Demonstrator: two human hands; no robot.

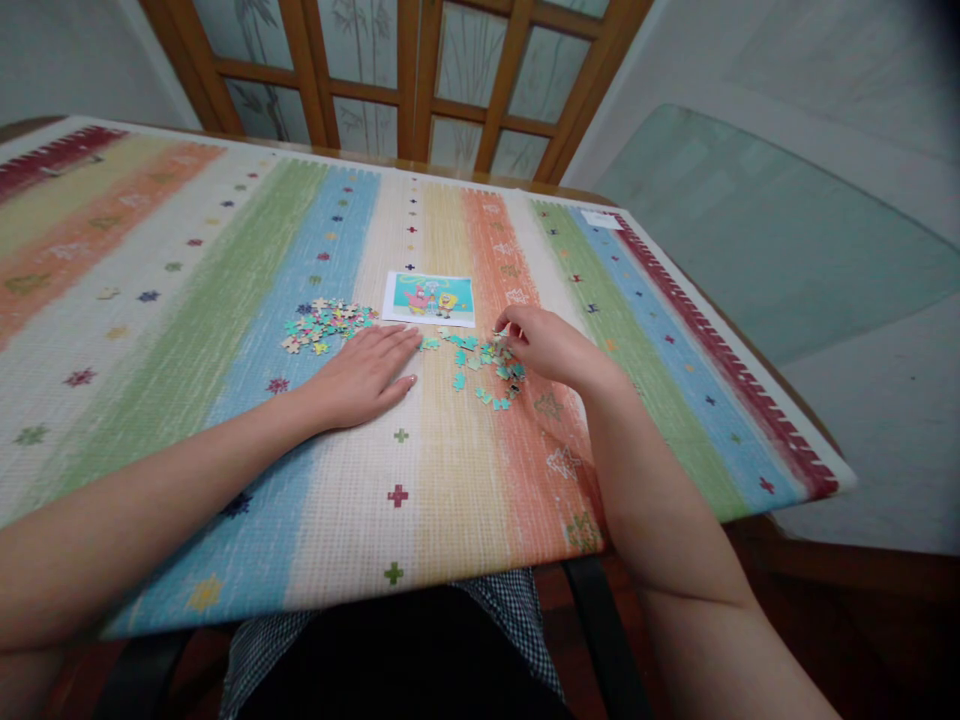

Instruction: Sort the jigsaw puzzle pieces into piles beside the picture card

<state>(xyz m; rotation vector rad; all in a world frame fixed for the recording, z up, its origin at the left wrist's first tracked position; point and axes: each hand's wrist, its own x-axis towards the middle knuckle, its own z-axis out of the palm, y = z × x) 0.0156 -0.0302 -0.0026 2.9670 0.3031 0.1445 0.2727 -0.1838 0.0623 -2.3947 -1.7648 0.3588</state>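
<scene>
My left hand point(367, 375) lies flat on the tablecloth with its fingers stretched out. Just beyond it is a heap of mixed-colour jigsaw puzzle pieces point(330, 322). My right hand point(544, 340) is curled, thumb and forefinger pinched on a small puzzle piece point(500, 332) that the fingers partly cover. Below and left of those fingertips, loose turquoise puzzle pieces point(460, 381) are spread, some of them near my left fingertips. Behind the pieces, between both hands, a printed cartoon picture card point(429, 299) lies face up.
The striped tablecloth point(360, 510) covers the table, its near edge close to my lap. A lone puzzle piece point(107, 293) lies far left, and a white paper label point(601, 220) is at the far right. Wood-framed glass doors point(409, 80) stand behind the table.
</scene>
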